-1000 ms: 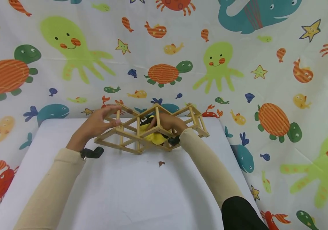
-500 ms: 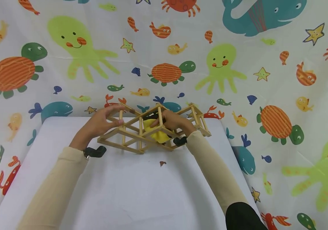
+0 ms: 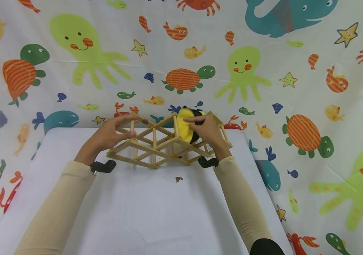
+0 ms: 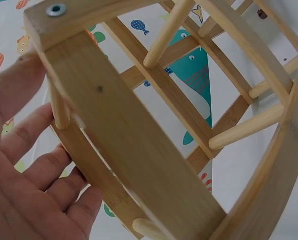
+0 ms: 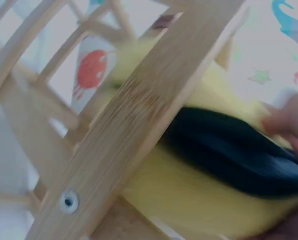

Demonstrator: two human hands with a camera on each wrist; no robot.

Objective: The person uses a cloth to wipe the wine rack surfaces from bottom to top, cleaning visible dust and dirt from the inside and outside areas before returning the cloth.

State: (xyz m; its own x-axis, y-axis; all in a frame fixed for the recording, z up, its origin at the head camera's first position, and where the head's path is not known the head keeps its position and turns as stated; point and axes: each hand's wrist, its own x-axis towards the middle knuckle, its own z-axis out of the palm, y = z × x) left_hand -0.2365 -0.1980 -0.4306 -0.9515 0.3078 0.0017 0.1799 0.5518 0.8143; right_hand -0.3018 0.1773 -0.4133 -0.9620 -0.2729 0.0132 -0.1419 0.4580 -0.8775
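Observation:
A folding wooden lattice rack [image 3: 154, 139] stands spread in a zigzag near the table's back edge. My left hand [image 3: 106, 134] holds its left end; in the left wrist view, the thumb and fingers of that hand [image 4: 44, 172] lie around the end slat [image 4: 119, 120]. With my right hand [image 3: 209, 131] I grip a yellow and black striped soft toy [image 3: 184, 128], at the top of the rack's right-hand section. In the blurred right wrist view, a slat [image 5: 139, 110] crosses in front of the toy [image 5: 188, 192], and only part of the hand shows.
A white-covered table [image 3: 156, 212] lies under the rack. A small brown scrap [image 3: 179, 179] is on it, in front of the rack. Behind hangs a curtain [image 3: 105, 35] printed with sea animals.
My right hand has lifted the soft toy up and to the right, from inside the middle of the rack to its top. The left hand keeps its hold on the rack's left end.

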